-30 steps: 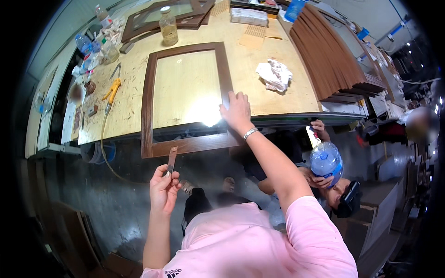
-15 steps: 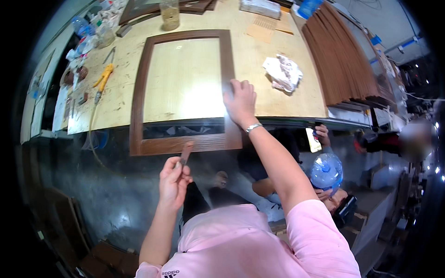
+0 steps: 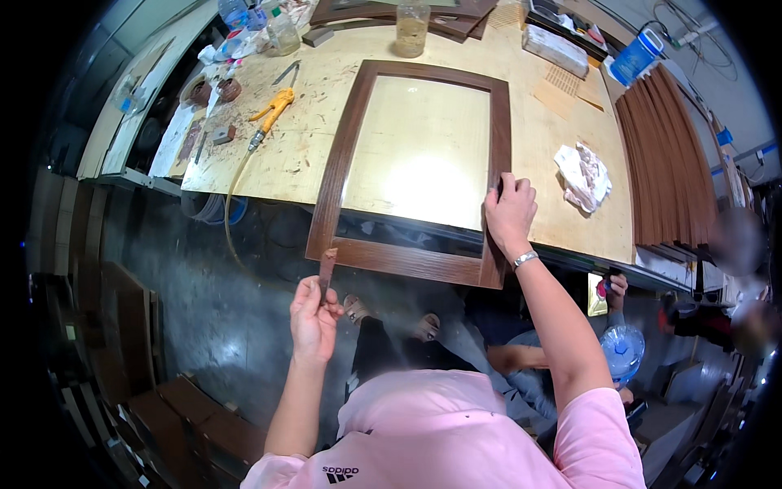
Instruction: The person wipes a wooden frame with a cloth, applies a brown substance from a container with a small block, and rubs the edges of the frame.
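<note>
A brown wooden door frame (image 3: 407, 262) lies on the workbench, its lower end jutting past the front edge. I cannot tell whether its opening holds glass. My right hand (image 3: 511, 213) is closed around the frame's right side, near the lower end. Just below the lower left corner, my left hand (image 3: 314, 322) pinches a narrow putty knife (image 3: 327, 269) between thumb and fingers. Brown paste sits on its raised tip, which appears over or against the corner; contact is unclear.
The workbench (image 3: 318, 134) holds a yellow air gun (image 3: 273, 110) with its hose, a jar (image 3: 413, 31) and crumpled white paper (image 3: 582, 178). Brown strips (image 3: 674, 163) are stacked at right. Beside my right arm sits a person with a phone (image 3: 597, 293) and a large blue bottle (image 3: 622, 352).
The view has turned, shifting the bench scene rightward. My left hand and putty knife have gone from the bottom rail's middle to its left corner. The right hand keeps its hold on the frame.
</note>
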`<move>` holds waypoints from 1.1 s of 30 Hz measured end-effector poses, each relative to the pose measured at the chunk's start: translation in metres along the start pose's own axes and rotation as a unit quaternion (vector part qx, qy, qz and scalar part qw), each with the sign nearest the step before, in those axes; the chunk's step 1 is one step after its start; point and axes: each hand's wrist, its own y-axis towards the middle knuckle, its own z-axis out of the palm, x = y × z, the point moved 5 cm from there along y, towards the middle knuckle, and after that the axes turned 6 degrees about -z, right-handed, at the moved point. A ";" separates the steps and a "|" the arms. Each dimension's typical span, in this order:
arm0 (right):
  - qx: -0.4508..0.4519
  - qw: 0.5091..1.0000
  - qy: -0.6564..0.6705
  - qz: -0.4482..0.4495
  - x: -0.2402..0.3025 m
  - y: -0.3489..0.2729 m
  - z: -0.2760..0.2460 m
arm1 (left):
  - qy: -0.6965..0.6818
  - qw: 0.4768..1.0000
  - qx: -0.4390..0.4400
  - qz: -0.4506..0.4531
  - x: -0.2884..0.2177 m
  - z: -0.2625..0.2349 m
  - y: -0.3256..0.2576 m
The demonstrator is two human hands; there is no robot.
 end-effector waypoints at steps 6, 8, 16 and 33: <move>0.004 0.999 -0.041 0.011 0.010 0.001 -0.004 | 0.158 0.976 -0.066 0.138 -0.028 -0.019 0.022; 0.007 0.999 -0.043 0.007 0.012 0.000 -0.004 | 0.211 0.961 -0.070 0.166 -0.029 -0.022 0.029; 0.015 0.998 -0.061 -0.001 0.012 0.000 -0.001 | 0.315 0.917 -0.063 0.236 -0.029 -0.020 0.041; 0.011 0.998 -0.056 -0.002 0.010 0.001 -0.001 | 0.555 0.725 -0.066 0.403 -0.047 0.003 0.030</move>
